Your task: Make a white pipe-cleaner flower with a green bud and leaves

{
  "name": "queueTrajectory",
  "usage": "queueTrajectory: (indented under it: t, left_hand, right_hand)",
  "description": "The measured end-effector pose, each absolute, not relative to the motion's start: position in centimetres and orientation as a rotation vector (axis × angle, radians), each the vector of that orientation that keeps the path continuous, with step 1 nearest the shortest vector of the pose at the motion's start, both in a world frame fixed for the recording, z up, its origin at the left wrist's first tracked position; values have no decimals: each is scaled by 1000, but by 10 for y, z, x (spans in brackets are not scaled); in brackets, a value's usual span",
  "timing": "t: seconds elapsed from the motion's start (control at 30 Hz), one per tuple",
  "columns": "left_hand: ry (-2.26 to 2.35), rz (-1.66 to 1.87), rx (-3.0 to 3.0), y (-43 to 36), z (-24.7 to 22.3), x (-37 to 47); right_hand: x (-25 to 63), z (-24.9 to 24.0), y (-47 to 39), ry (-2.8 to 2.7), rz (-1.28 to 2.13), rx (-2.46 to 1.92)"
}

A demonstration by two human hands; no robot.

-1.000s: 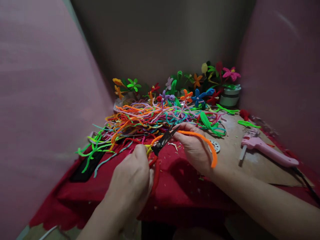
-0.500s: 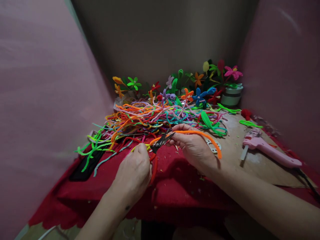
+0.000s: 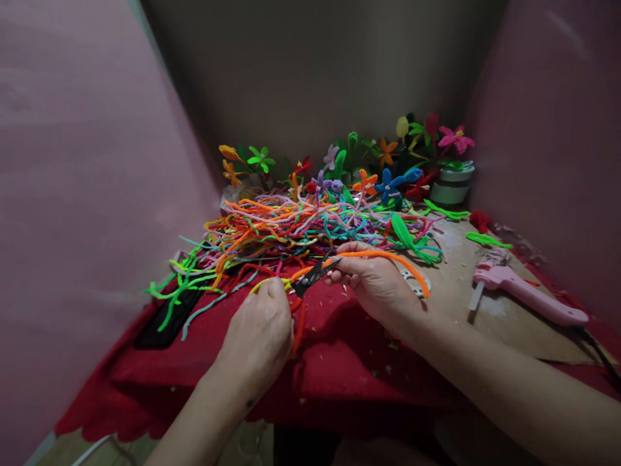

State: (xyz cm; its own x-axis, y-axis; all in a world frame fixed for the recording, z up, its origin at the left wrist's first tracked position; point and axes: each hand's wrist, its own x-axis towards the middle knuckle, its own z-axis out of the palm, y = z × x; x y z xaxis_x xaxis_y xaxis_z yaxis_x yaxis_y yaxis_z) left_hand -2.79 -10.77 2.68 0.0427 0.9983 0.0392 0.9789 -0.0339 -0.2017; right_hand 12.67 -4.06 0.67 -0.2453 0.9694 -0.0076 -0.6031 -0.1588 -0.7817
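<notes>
My left hand is closed around red-handled scissors, whose black blades point up and to the right, spread apart. An orange pipe cleaner is pinched in my right hand, its free end arching down over the wrist. The stem's other end lies at the scissor blades; I cannot tell whether they touch it. A yellow pipe cleaner shows at my left fingertips, and it is unclear whether it is held. Just beyond both hands lies a heap of many-coloured pipe cleaners.
Pipe-cleaner flowers stand along the back beside a pale green pot. On the right a pink glue gun rests on a brown board. A black phone-like slab lies left on the red tablecloth.
The view has shifted very slightly. Both hands, the scissors and the orange pipe cleaner hold nearly the same position; the pipe cleaner's free end sits a little higher.
</notes>
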Motion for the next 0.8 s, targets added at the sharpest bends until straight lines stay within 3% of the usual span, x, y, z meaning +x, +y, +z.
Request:
queueTrajectory:
  t: [0.63, 0.8]
  left_hand:
    - [-2153, 151, -2097, -105, 20, -22]
    - [-2241, -88, -2111, -102, 20, -31]
  right_hand:
    - [125, 5, -40, -768, 1678, -660]
    - [126, 1, -37, -809, 1687, -666]
